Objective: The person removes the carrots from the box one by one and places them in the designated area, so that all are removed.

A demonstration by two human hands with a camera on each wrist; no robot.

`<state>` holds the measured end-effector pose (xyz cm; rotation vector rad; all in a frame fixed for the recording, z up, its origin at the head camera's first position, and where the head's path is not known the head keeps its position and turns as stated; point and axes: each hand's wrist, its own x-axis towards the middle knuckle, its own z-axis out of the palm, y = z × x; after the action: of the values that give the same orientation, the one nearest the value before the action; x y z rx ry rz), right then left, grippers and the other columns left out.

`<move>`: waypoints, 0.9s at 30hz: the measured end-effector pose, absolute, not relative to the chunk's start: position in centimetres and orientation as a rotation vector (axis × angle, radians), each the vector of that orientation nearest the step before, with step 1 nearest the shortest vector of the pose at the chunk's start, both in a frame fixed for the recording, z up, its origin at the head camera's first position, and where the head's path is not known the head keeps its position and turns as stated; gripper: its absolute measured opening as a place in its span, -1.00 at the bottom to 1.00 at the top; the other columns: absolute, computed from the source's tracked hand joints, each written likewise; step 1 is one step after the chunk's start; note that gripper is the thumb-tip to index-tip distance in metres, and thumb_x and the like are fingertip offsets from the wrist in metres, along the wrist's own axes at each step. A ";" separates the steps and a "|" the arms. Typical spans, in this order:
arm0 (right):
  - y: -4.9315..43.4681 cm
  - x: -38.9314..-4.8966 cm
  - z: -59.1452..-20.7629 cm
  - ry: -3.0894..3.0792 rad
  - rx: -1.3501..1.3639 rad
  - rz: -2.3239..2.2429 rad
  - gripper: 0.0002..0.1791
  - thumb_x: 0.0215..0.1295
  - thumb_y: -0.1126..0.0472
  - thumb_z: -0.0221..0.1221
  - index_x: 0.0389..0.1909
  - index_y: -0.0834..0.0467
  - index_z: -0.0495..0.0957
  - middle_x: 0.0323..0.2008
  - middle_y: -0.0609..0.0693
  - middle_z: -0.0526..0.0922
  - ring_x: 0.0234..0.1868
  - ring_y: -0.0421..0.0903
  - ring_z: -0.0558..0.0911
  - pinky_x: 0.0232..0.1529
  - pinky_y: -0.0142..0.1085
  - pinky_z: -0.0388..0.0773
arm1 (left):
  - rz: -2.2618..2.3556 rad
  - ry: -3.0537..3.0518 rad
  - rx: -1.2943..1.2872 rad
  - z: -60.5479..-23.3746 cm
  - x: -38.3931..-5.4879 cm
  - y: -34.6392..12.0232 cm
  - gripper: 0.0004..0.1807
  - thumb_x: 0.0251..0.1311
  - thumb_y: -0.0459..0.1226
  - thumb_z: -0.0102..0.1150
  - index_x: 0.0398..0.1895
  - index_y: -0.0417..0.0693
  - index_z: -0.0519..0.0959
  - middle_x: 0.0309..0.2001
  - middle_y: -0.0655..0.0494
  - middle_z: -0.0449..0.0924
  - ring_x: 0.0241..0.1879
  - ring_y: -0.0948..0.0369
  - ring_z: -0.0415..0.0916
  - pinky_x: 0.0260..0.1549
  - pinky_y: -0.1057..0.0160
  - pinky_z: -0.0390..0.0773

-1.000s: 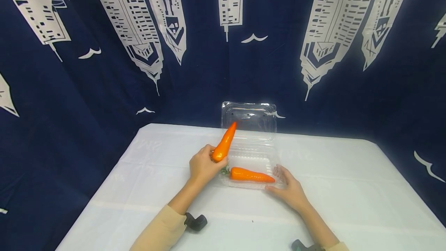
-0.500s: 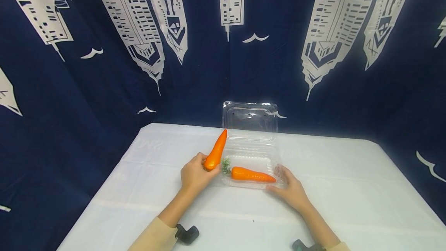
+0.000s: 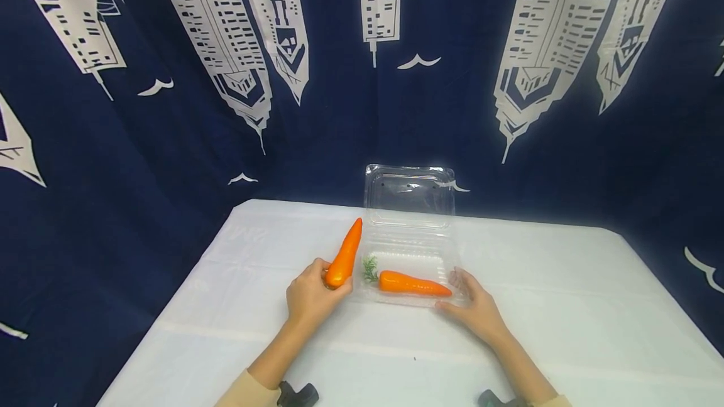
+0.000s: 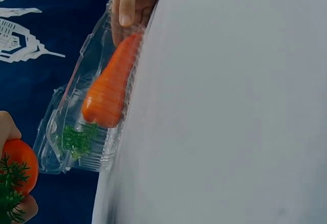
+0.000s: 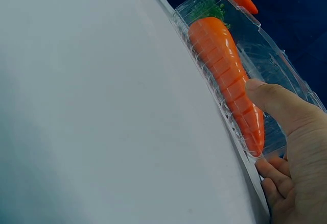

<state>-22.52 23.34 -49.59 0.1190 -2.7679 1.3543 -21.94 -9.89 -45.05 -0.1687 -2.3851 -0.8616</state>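
Beside the clear plastic box (image 3: pixel 421 261) gripped by the right hand (image 3: pixel 476 308), an orange tapered carrot (image 3: pixel 344 257) — likely slick — is being gripped thick-end by the left hand (image 3: pixel 311 294).

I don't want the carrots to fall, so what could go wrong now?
The left hand holds one carrot near its thick end, so the carrot might slip out. The right hand holds the clear plastic box at one end, so a tug could perhaps tip out the other carrot, since the lid is open.
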 end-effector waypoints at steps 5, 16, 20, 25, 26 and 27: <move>23.4 -22.5 -49.5 -2.762 0.125 1.368 0.10 0.04 -0.15 0.41 0.47 0.25 0.08 0.39 0.29 0.24 0.40 0.32 0.16 0.32 0.23 0.06 | -0.836 -2.389 -0.130 -45.5 -21.3 -10.3 -0.65 -0.15 -0.03 0.42 -0.47 -0.03 0.53 -0.59 0.22 0.54 -0.69 0.29 0.35 -0.65 0.29 0.35; 23.5 -22.3 -49.2 -2.759 0.112 1.387 0.10 0.04 -0.12 0.42 0.47 0.27 0.07 0.39 0.31 0.22 0.40 0.33 0.15 0.32 0.22 0.05 | -0.805 -2.438 -0.033 -46.4 -21.1 -11.5 -0.68 -0.12 -0.05 0.38 -0.48 -0.05 0.51 -0.61 0.21 0.50 -0.71 0.25 0.35 -0.70 0.25 0.34; 23.3 -22.3 -49.0 -2.786 0.087 1.390 0.12 0.05 -0.13 0.41 0.48 0.27 0.04 0.41 0.32 0.18 0.41 0.34 0.12 0.33 0.23 0.04 | -0.817 -2.481 0.012 -46.6 -21.3 -12.1 -0.67 -0.11 -0.04 0.37 -0.47 -0.07 0.52 -0.61 0.20 0.49 -0.70 0.26 0.34 -0.69 0.25 0.34; 23.2 -22.4 -49.1 -2.804 0.073 1.394 0.12 0.06 -0.14 0.41 0.48 0.26 0.03 0.43 0.32 0.14 0.41 0.34 0.11 0.34 0.22 0.03 | -0.821 -2.524 0.073 -46.9 -21.5 -12.8 -0.68 -0.09 -0.04 0.35 -0.48 -0.06 0.50 -0.63 0.20 0.46 -0.72 0.25 0.32 -0.69 0.26 0.34; 23.1 -22.4 -49.1 -2.803 0.075 1.395 0.11 0.06 -0.13 0.41 0.48 0.27 0.03 0.43 0.32 0.14 0.41 0.34 0.11 0.34 0.22 0.03 | -0.819 -2.528 0.077 -47.0 -21.5 -12.9 -0.68 -0.09 -0.04 0.34 -0.48 -0.06 0.50 -0.64 0.19 0.45 -0.73 0.24 0.32 -0.70 0.25 0.34; 23.1 -22.4 -49.1 -2.801 0.079 1.394 0.11 0.06 -0.13 0.41 0.48 0.27 0.03 0.42 0.32 0.14 0.41 0.34 0.11 0.34 0.22 0.03 | -0.818 -2.531 0.080 -47.1 -21.6 -13.0 -0.68 -0.09 -0.05 0.34 -0.48 -0.07 0.49 -0.64 0.19 0.44 -0.73 0.24 0.31 -0.70 0.25 0.34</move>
<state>-22.39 23.12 -49.07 0.0787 -2.8012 1.3944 -21.56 -13.04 -47.06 0.0805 -2.5307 -0.8179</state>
